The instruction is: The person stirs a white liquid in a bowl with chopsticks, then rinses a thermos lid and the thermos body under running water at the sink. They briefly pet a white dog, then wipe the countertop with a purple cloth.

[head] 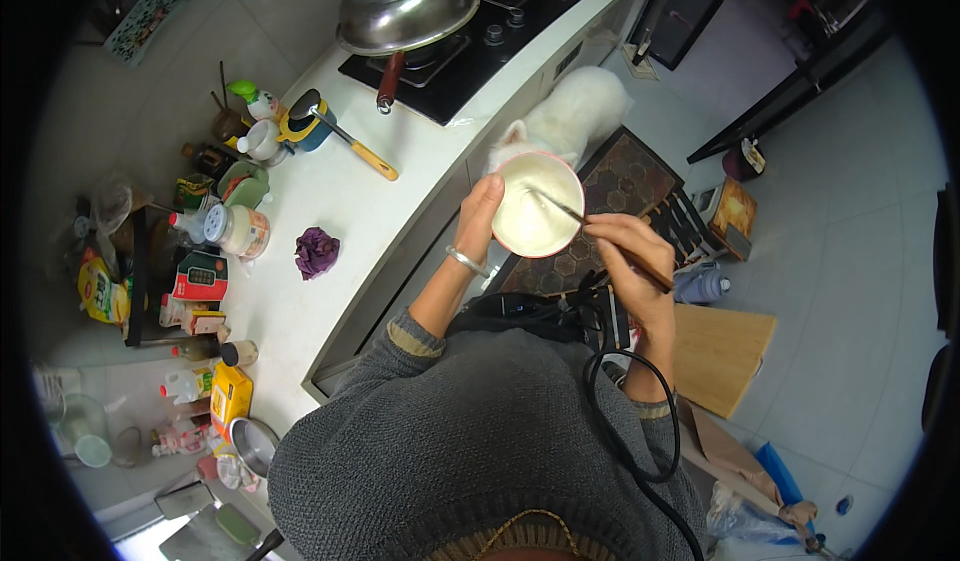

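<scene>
A bowl with a reddish rim (576,178) is held up in front of my body by my left hand (480,212), whose thumb lies along the rim. Inside it is a smooth, pale cream-coloured batter (529,220). My right hand (636,257) grips dark wooden chopsticks (562,208), and their tips dip into the batter. Whether there is one stick or two is hard to tell. The underside of the bowl and most of my left fingers are hidden.
A wok with a metal lid (409,6) sits on the black gas hob (480,58). On the white counter (360,216) lie a yellow-handled spatula (360,148) and a crumpled purple cloth (316,252), beside several jars. A white dog (574,107) stands near the patterned mat (622,178).
</scene>
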Motion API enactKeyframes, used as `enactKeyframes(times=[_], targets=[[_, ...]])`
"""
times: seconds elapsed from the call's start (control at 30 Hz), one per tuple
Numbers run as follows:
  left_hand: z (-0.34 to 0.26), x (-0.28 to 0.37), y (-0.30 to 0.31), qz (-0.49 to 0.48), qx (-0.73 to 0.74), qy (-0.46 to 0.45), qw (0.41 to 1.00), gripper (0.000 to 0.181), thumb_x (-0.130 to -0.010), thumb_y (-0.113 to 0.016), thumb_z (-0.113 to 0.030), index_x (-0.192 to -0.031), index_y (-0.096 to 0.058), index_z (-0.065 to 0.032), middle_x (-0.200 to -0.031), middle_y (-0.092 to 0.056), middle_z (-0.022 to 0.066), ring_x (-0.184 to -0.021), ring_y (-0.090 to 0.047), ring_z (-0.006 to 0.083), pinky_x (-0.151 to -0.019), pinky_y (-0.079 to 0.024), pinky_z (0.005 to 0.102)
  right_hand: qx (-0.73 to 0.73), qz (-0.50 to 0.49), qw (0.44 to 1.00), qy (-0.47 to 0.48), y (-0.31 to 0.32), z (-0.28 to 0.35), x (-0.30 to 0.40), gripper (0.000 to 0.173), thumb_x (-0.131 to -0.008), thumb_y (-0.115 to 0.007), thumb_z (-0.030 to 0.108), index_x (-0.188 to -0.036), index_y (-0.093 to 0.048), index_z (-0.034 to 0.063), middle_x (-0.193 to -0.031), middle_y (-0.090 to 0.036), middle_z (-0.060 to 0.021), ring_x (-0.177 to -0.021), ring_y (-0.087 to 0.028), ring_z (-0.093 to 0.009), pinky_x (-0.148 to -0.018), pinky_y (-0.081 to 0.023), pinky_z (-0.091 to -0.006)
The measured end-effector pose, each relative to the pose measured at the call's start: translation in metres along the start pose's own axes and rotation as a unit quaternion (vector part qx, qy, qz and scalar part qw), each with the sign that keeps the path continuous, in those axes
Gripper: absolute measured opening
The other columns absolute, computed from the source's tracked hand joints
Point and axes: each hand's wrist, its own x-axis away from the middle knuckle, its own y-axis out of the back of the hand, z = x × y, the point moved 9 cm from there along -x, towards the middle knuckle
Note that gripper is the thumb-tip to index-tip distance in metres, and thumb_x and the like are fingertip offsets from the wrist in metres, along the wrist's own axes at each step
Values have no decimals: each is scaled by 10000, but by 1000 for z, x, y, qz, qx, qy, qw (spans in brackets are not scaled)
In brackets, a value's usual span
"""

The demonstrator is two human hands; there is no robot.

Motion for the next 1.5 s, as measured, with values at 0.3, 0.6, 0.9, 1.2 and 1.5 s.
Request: enactKeyframes(times=[0.3,0.6,0.9,1.2,1.5], targets=[[0,-1,1,-10,-5,-23,1000,580,-1032,-504,-501,-1239,-620,29,-1132,-657,98,-1041,-602,156,-909,-478,298,-70,83,994,-24,-19,2,4,168,-839,-663,-49,-988,-737,-28,-1009,-721,-168,-875,-712,-255,-759,-552,-309],[-2,1,2,-1,11,-10,1000,586,-1030,-504,-504,-1250,-618,27,-1150,-657,103,-1055,-599,157,-915,-473,298,-70,32,997,30,-3,9,9,144,-837,-675,-34,-966,-739,-31,-924,-724,-168,-810,-713,-224,-709,-548,-300],[3,-1,5,0,12,-1,1000,589,-1027,-503,-515,-1236,-619,23,-1155,-656,108,-1054,-600,163,-917,-472,301,-68,-4,998,-9,2,0,8,174,-851,-657,-53,-1007,-733,-38,-995,-725,-173,-867,-716,-239,-759,-553,-303],[3,0,5,-3,10,6,1000,581,-1031,-495,-516,-1220,-623,19,-1125,-655,98,-1038,-600,153,-905,-476,298,-24,-31,999,-18,1,0,7,164,-851,-647,-46,-987,-737,-34,-976,-730,-164,-859,-716,-232,-746,-555,-303],[2,0,4,5,-3,-2,1000,595,-1028,-497,-522,-1228,-621,25,-1134,-654,100,-1051,-591,163,-931,-461,308,1,-13,1000,-29,-2,-3,6,183,-853,-655,-44,-1011,-742,-15,-987,-730,-155,-840,-711,-221,-745,-552,-309]])
